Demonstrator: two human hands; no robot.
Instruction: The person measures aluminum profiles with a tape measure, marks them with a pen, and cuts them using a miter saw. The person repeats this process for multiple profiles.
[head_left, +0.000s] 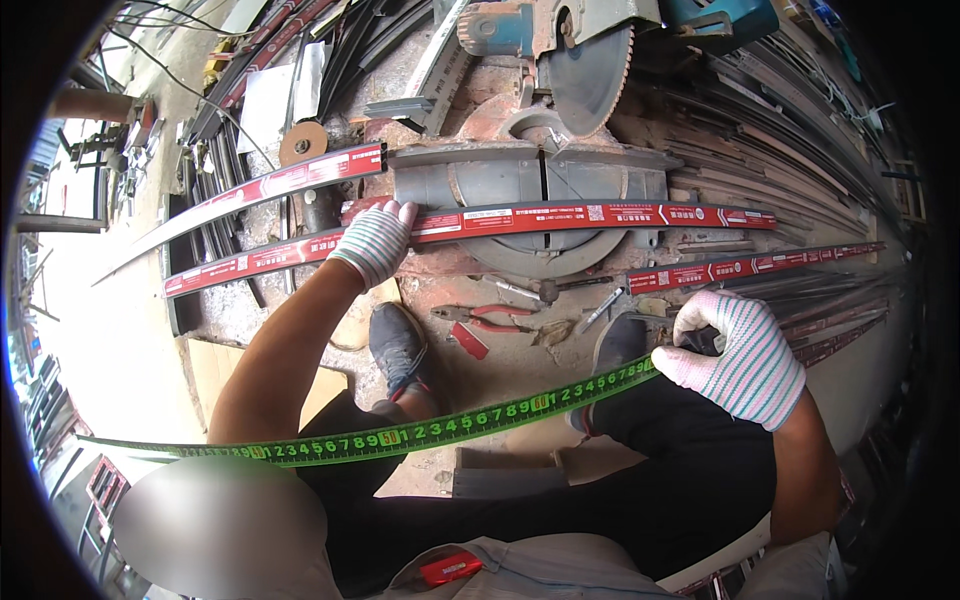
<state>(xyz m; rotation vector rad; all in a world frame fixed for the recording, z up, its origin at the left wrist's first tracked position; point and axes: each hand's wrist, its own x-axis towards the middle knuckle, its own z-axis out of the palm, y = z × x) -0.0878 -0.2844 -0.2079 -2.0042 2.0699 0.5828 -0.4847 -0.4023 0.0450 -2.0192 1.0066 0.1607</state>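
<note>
My left hand (378,243), in a striped knit glove, is wrapped over a long profile bar (560,217) covered with red printed film. The bar lies across the bed (610,182) of a chop saw, below its raised toothed blade (597,85). At the right, my right hand (745,355), gloved the same way, is closed on the end of a green tape measure (470,425). The tape's blade stretches left across my legs, in front of my left forearm. What sits inside the curled right fingers is mostly hidden.
Another red-filmed bar (270,190) lies at the upper left, and a third (745,268) at the right. Red-handled pliers (485,318) and a marker-like stick (603,308) lie between my shoes. Stacked profiles (780,150) fill the right. A blurred patch covers the lower left.
</note>
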